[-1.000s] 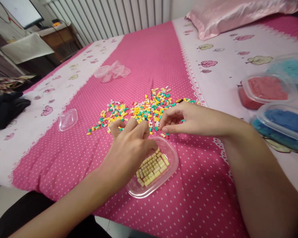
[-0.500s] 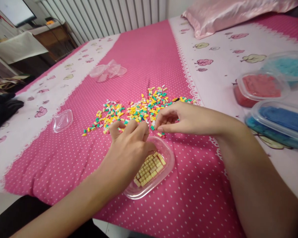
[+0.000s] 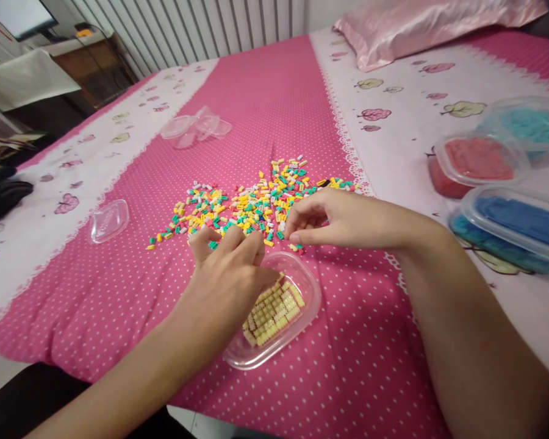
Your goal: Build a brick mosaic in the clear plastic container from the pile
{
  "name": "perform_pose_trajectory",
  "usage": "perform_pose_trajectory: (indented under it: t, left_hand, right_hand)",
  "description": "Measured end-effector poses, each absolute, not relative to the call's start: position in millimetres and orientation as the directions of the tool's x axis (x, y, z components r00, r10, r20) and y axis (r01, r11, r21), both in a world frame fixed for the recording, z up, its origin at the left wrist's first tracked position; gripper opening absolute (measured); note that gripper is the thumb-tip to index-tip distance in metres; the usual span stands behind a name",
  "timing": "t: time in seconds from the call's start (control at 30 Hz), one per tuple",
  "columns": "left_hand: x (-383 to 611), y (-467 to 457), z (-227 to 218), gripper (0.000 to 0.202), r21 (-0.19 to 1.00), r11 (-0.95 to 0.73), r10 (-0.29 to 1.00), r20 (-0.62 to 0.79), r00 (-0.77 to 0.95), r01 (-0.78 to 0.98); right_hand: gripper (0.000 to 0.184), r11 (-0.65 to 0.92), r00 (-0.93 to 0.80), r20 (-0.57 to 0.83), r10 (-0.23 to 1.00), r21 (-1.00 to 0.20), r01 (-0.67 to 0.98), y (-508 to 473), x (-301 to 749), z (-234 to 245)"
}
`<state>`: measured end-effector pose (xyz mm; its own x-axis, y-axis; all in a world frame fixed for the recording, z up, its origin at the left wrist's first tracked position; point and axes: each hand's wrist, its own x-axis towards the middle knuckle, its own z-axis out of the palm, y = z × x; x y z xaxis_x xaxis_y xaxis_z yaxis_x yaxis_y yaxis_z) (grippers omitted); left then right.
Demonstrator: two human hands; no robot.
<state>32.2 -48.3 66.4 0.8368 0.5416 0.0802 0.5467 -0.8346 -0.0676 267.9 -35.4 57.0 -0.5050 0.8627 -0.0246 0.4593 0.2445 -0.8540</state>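
A scatter of small yellow, green, white and red pieces (image 3: 251,201) lies on a pink dotted bedspread (image 3: 265,103). Just in front of it a clear plastic tub (image 3: 297,323) holds rows of pale yellow pieces (image 3: 272,311). My left hand (image 3: 224,277) rests over the tub's near-left rim, fingers curled down onto the near edge of the scatter; what they hold is hidden. My right hand (image 3: 329,216) hovers at the right side of the scatter, thumb and fingers pinched together over some pieces, with nothing I can make out between them.
Three lidded tubs stand at the right: red (image 3: 476,164), turquoise (image 3: 531,122), blue (image 3: 512,225). A clear lid (image 3: 108,219) lies at the left, and more clear lids (image 3: 194,128) farther back. A pink pillow (image 3: 430,24) sits at the head of the bed.
My left hand has slid slightly left and nearer along the edge of the scatter. My right hand has barely moved. The view has shifted a little.
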Motion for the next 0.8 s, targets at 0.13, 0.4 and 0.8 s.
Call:
perform_pose_trajectory:
  t: [0.13, 0.4, 0.8]
  left_hand:
    - [31.8, -48.6, 63.6, 0.015, -0.051, -0.833, 0.547, 0.062, 0.835, 0.550]
    - [35.6, -52.6, 60.1, 0.014, -0.118, -0.829, 0.546, 0.046, 0.836, 0.547]
    - [37.0, -56.5, 58.8, 0.011, -0.085, -0.823, 0.560, 0.041, 0.827, 0.561]
  right_hand:
    - [0.012, 0.250, -0.508, -0.028, 0.861, -0.846, 0.470, -35.1, 267.1, 56.3]
    - [0.012, 0.265, -0.520, -0.018, 0.854, -0.845, 0.464, -34.1, 266.9, 55.3]
    - [0.012, 0.268, -0.528, 0.002, 0.849, -0.864, 0.427, -34.2, 266.7, 53.9]
